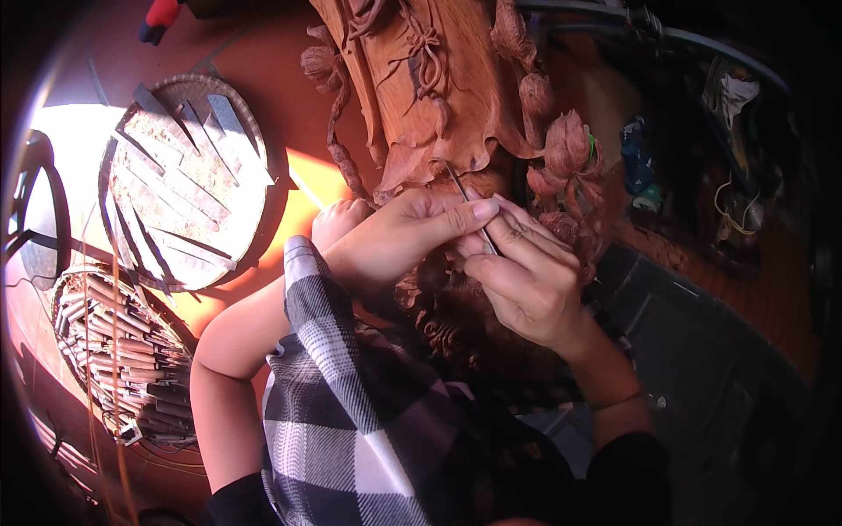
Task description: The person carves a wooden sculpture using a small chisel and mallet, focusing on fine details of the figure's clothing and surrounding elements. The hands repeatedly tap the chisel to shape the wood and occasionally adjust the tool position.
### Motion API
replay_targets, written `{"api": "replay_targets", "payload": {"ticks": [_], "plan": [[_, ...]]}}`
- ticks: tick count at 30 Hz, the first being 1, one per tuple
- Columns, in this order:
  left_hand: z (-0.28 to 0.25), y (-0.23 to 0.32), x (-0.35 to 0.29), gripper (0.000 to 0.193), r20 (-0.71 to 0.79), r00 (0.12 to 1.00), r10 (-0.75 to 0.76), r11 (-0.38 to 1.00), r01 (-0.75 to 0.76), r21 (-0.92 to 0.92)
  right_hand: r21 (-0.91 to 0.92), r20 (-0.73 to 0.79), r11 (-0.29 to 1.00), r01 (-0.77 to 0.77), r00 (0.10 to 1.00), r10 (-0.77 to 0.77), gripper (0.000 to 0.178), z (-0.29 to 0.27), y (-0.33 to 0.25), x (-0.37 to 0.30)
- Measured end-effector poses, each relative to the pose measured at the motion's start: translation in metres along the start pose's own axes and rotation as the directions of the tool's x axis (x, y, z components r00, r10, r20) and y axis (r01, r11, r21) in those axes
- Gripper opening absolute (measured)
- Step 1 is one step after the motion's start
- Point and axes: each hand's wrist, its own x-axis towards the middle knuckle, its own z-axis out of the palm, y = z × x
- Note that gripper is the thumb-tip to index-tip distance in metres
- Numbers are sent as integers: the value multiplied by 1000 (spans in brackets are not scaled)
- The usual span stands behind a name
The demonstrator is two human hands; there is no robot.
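Observation:
A large reddish-brown wood carving (443,114) stands before me, with a smooth leaf-like panel and carved twigs on it. Both hands meet at the panel's near scalloped edge around a thin metal carving tool (458,181). Its tip touches or nearly touches the wood there. My right hand (533,280) is closed round the tool's rear part, the end showing below the fingers. My left hand (417,226) is closed too, its thumb pressed against the shaft beside the right fingers; its other fingers are mostly hidden. A carved flower bud (570,149) rises right of my hands.
At left lies a round woven tray (256,118) with several flat dark strips. Below it a basket (175,317) is packed with wooden-handled tools. A checked cloth (329,421) covers my lap. Dark clutter and a blue bottle-like thing (638,153) stand at right.

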Motion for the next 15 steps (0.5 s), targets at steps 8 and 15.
{"api": "replay_targets", "payload": {"ticks": [8, 15], "plan": [[5, 11, -2, 44, -20, 1000, -11, 1000, 12, 14, 45, -29, 998, -40, 999, 42, 7, 1, 3, -2], [5, 10, -4, 41, -3, 999, -35, 999, 35, -32, 31, 8, 999, -19, 1000, 19, 8, 1, 0, 0]]}}
